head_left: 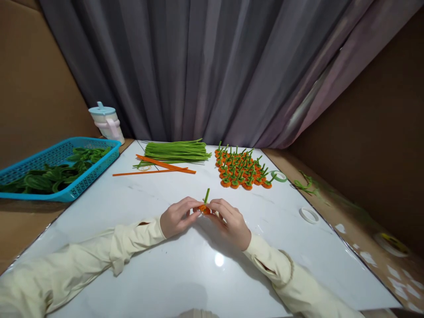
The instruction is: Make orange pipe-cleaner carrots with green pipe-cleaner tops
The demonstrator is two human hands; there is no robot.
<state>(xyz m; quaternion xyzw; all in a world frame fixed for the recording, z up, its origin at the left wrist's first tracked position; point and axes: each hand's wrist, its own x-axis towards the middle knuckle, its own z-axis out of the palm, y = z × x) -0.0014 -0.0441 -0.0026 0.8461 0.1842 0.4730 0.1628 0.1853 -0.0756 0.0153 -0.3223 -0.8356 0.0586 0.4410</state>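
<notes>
Pinching an orange piece with left hand and right hand, nice. I'd squeeze gently so the green stem doesn't bend.

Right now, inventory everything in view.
Held chenille piece: one, orange-green, centre
Green chenille stems: bundle, green, far edge
Similar pieces: dozens, orange-green, right of stems
Loose stems: several, orange, by bundle
Basket: one, blue, left
Chenille loops: many, green, in basket
Tumbler: one, white-blue, behind basket
Tape rolls: three, green, white, yellow, right
Scraps: several, green, white, right
Curtain: panels unclear, grey, behind
Table: one, white, centre
Side panels: two, brown, flanking
Left hand: one, cream-sleeved, centre
Right hand: one, cream-sleeved, centre
</notes>
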